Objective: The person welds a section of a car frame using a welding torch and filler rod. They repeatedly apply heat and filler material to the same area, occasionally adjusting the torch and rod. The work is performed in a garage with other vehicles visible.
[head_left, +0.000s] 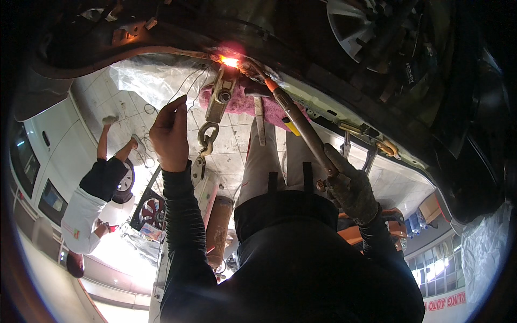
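Observation:
My bare left hand [169, 134] is raised left of the pulling clamp, thumb and fingers pinched on a thin bent wire [189, 86]. This wire runs up toward a glowing spot [229, 61] on the edge of the car body [301, 86]. In a grey work glove, my right hand [351, 188] grips the handle of a gas torch [301, 125], its tip slanting up left to the glow. The metal pulling clamp [219, 96] is fixed just below the glow. From it hang a shackle [208, 133] and a chain hook [200, 161].
A hammer [259, 118] and pink cloth [237, 103] lie by my legs. Clear plastic sheeting [156, 75] is left of the clamp. Further off are a brown gas cylinder [219, 229], a radiator fan [151, 210], a white car [59, 145] and another person [89, 210].

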A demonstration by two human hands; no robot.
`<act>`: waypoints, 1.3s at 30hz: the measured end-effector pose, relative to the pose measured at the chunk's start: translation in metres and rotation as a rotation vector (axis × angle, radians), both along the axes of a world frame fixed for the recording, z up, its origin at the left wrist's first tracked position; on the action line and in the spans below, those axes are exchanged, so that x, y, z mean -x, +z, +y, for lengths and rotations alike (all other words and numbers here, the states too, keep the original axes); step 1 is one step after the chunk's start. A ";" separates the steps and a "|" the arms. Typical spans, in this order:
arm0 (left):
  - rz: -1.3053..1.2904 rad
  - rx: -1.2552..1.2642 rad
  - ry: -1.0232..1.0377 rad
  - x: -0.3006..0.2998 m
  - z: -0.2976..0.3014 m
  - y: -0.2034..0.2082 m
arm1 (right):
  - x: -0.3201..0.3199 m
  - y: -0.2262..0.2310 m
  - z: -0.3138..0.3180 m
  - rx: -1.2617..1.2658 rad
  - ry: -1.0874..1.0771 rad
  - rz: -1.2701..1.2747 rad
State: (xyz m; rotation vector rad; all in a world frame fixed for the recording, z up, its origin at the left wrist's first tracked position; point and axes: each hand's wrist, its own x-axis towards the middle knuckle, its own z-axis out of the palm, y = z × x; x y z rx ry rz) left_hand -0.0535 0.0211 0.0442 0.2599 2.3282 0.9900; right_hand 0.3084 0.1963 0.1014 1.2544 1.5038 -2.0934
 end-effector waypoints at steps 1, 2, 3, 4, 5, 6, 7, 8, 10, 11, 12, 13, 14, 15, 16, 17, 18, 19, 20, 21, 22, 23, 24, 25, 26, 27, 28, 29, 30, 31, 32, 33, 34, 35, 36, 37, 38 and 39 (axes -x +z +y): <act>-0.009 0.014 0.011 0.001 0.000 0.000 | 0.000 0.000 -0.001 0.000 -0.006 0.004; -0.024 0.022 0.029 0.002 0.000 0.001 | 0.000 0.000 -0.001 0.001 -0.010 0.009; -0.039 0.030 0.046 0.003 -0.001 0.001 | -0.001 0.000 0.000 -0.002 -0.002 0.007; -0.054 0.038 0.064 0.003 -0.002 0.002 | -0.002 -0.001 0.001 -0.005 0.006 0.006; -0.064 0.041 0.075 0.003 -0.002 0.003 | -0.002 -0.001 0.001 -0.008 0.014 0.005; -0.074 0.043 0.086 0.003 -0.002 0.004 | -0.001 0.000 0.002 0.008 0.015 -0.005; -0.067 0.039 0.079 0.003 -0.002 0.004 | 0.002 0.003 0.005 0.024 0.017 -0.015; -0.060 0.035 0.071 0.002 -0.001 0.004 | 0.003 0.005 0.006 0.039 0.017 -0.024; -0.013 0.016 0.018 0.002 0.000 0.003 | 0.000 -0.002 0.001 -0.010 0.015 0.005; -0.014 0.019 0.019 0.002 0.000 0.002 | -0.002 -0.004 -0.001 -0.035 0.014 0.018; -0.015 0.022 0.021 0.001 0.000 0.002 | -0.002 -0.003 0.000 -0.030 0.017 0.023; -0.016 0.024 0.022 0.001 0.000 0.002 | -0.003 -0.003 0.001 -0.025 0.020 0.027; -0.026 0.026 0.026 0.002 0.000 0.002 | -0.003 -0.003 0.001 -0.019 0.021 0.033; -0.037 0.028 0.030 0.003 -0.001 0.001 | -0.003 -0.003 0.001 -0.044 0.032 0.041; -0.038 0.030 0.028 0.003 -0.001 0.001 | -0.003 -0.004 0.001 -0.070 0.043 0.048; -0.039 0.032 0.028 0.003 -0.002 0.001 | -0.003 -0.004 0.001 -0.096 0.056 0.054; -0.030 0.034 0.021 0.003 0.000 0.001 | -0.002 -0.003 0.002 -0.082 0.058 0.047; -0.021 0.037 0.015 0.003 0.001 0.002 | -0.001 -0.002 0.003 -0.069 0.061 0.039; -0.025 0.039 0.021 0.003 0.001 0.002 | 0.000 0.000 0.005 -0.055 0.063 0.031; -0.028 0.042 0.027 0.002 0.002 0.003 | 0.003 0.003 0.007 -0.022 0.064 -0.004; -0.031 0.045 0.034 0.002 0.003 0.004 | 0.007 0.008 0.011 0.012 0.065 -0.038; -0.035 0.070 0.028 0.002 0.004 0.005 | 0.009 0.010 0.012 0.044 0.063 -0.074; -0.040 0.096 0.023 0.002 0.006 0.007 | 0.008 0.010 0.012 0.050 0.060 -0.075; -0.044 0.121 0.018 0.002 0.007 0.008 | 0.006 0.009 0.011 0.055 0.057 -0.077; -0.020 0.105 0.005 0.002 0.005 0.007 | 0.006 0.009 0.011 0.062 0.058 -0.076; 0.004 0.089 -0.007 0.002 0.004 0.005 | 0.005 0.008 0.011 0.053 0.067 -0.070; 0.028 0.073 -0.020 0.002 0.003 0.005 | 0.004 0.008 0.011 0.043 0.077 -0.064; 0.014 0.068 -0.009 0.001 0.003 0.005 | 0.003 0.007 0.011 0.035 0.084 -0.060; 0.000 0.064 0.001 0.000 0.004 0.006 | 0.003 0.006 0.010 0.029 0.086 -0.062; -0.014 0.059 0.012 -0.001 0.005 0.007 | 0.003 0.005 0.010 0.022 0.089 -0.064; -0.020 0.065 0.010 -0.001 0.004 0.007 | 0.002 0.004 0.009 0.016 0.091 -0.064; -0.026 0.070 0.009 0.000 0.004 0.007 | 0.002 0.004 0.009 0.024 0.079 -0.056; -0.032 0.076 0.007 0.000 0.003 0.007 | 0.001 0.004 0.009 0.033 0.066 -0.047; -0.019 0.085 -0.003 0.001 0.002 0.006 | 0.002 0.004 0.010 0.036 0.064 -0.048; -0.005 0.094 -0.012 0.002 0.001 0.006 | 0.002 0.005 0.010 0.040 0.062 -0.049; 0.008 0.103 -0.022 0.002 0.001 0.006 | 0.004 0.005 0.011 0.040 0.070 -0.059; 0.023 0.102 -0.025 0.002 0.001 0.004 | 0.004 0.005 0.011 0.046 0.070 -0.074; 0.037 0.101 -0.028 0.001 0.001 0.003 | 0.005 0.005 0.011 0.053 0.070 -0.089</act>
